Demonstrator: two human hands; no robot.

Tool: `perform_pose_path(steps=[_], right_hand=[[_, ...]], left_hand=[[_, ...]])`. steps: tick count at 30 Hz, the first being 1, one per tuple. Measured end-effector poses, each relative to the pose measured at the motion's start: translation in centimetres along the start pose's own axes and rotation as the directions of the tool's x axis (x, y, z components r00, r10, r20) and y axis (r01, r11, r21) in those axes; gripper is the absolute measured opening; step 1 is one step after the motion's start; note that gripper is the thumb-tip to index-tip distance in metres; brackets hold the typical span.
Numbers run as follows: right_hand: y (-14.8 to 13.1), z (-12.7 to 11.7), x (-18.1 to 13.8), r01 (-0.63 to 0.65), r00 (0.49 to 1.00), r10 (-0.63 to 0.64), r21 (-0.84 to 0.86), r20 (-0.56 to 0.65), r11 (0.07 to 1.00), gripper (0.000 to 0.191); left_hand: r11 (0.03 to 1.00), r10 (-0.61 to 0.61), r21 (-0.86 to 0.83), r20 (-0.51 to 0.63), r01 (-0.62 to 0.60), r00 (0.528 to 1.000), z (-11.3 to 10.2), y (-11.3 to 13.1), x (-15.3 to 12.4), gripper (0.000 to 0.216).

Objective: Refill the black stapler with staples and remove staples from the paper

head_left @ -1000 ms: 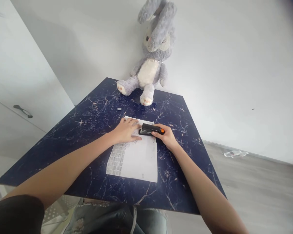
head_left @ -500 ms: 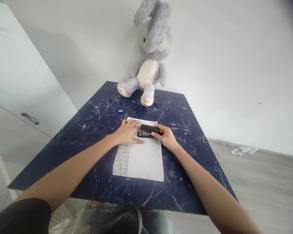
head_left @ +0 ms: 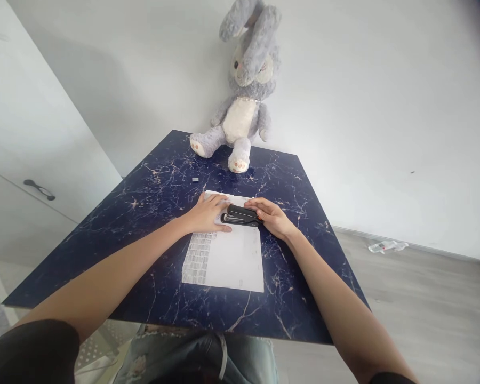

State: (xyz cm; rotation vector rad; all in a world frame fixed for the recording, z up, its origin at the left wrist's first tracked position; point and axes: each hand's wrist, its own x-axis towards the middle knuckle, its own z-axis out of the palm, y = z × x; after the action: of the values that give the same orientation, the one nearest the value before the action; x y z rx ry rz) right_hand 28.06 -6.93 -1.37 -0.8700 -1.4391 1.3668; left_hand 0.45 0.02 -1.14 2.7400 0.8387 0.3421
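A white wall [head_left: 364,106] backs the scene, and a white cabinet [head_left: 44,117] stands to the left of the bench [head_left: 284,184], which is dark blue with pale veining; none of these has changed from half a second ago. The plush rabbit [head_left: 239,120] sits as before at the far end, against the wall. The paper [head_left: 234,261] lies on the bench, printed down its left side, its far left part covered by the left hand [head_left: 207,215], which has kept its place: grip spread wide, laid on the sheet, nothing clasped. The right hand [head_left: 277,221] has changed, its fingers straighter and its thumb drawn back, so its grip is looser, only partly closed about the rear end of the black stapler [head_left: 240,214]. That lies across the paper's far part, front end by the left hand's fingers, its orange patch now mostly hidden by the right hand. A small grey block [head_left: 195,180] rests between rabbit and paper, where it was
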Motion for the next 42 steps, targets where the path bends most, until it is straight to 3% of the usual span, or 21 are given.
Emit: perform_pose_path(steps=[13,17,19,21,24,26,28,30,32,34,38,42], right_hand=[[0.3,-1.2,0.3,-0.049,0.998,0.047,-0.058,-0.042,0.997,0.055],[-0.1,-0.6,0.0,0.022,0.999,-0.027,-0.175,-0.028,0.984,0.049],[-0.2,0.1,-0.2,0.084,0.996,-0.084,-0.368,0.016,0.926,0.049],[-0.3,1.0,-0.4,0.110,0.993,-0.119,-0.576,0.022,0.810,0.046],[-0.3,2.1,-0.6,0.095,0.971,-0.225,-0.740,-0.078,0.666,0.033],[-0.3,2.7,-0.7,0.115,0.927,-0.350,-0.791,-0.131,0.601,0.030],[-0.5,3.0,-0.8,0.188,0.868,-0.488,-0.847,-0.094,0.497,0.031],[-0.6,3.1,-1.0,0.280,0.829,-0.558,-0.892,0.039,0.354,0.035],[-0.7,3.2,-1.2,0.352,0.823,-0.536,-0.908,0.187,0.225,0.041],[-0.7,3.4,-1.3,0.385,0.834,-0.476,-0.912,0.279,0.139,0.043],[-1.1,4.0,-1.6,0.401,0.843,-0.413,-0.915,0.346,0.052,0.044],[-1.7,4.4,-1.7,0.423,0.853,-0.366,-0.904,0.373,0.063,0.044]], left_hand=[[0.998,-0.013,-0.066,-0.035,0.011,0.999,0.0,-0.1,0.0,0.089],[0.991,-0.034,-0.131,-0.058,0.027,0.998,-0.4,-0.3,0.1,0.079],[0.985,-0.044,-0.171,-0.072,0.032,0.996,-0.7,-0.2,0.1,0.069],[0.979,-0.025,-0.205,-0.122,0.000,0.992,-1.0,0.0,0.0,0.064],[0.942,-0.048,-0.328,-0.316,-0.062,0.948,-1.4,0.2,0.0,0.058],[0.857,-0.158,-0.508,-0.421,-0.088,0.893,-1.4,0.1,0.1,0.051],[0.697,-0.291,-0.711,-0.405,-0.098,0.867,-1.0,-0.1,0.4,0.048],[0.482,-0.387,-0.873,-0.285,-0.071,0.877,-0.6,-0.4,0.7,0.050],[0.277,-0.412,-0.961,-0.129,-0.011,0.902,-0.2,-0.5,0.9,0.049],[0.148,-0.397,-0.989,-0.037,0.024,0.917,-0.2,-0.5,1.1,0.048],[0.041,-0.413,-0.999,0.002,0.021,0.911,-0.4,-0.3,1.0,0.049],[0.020,-0.386,-0.998,0.047,0.060,0.921,-0.3,-0.4,1.0,0.048]])
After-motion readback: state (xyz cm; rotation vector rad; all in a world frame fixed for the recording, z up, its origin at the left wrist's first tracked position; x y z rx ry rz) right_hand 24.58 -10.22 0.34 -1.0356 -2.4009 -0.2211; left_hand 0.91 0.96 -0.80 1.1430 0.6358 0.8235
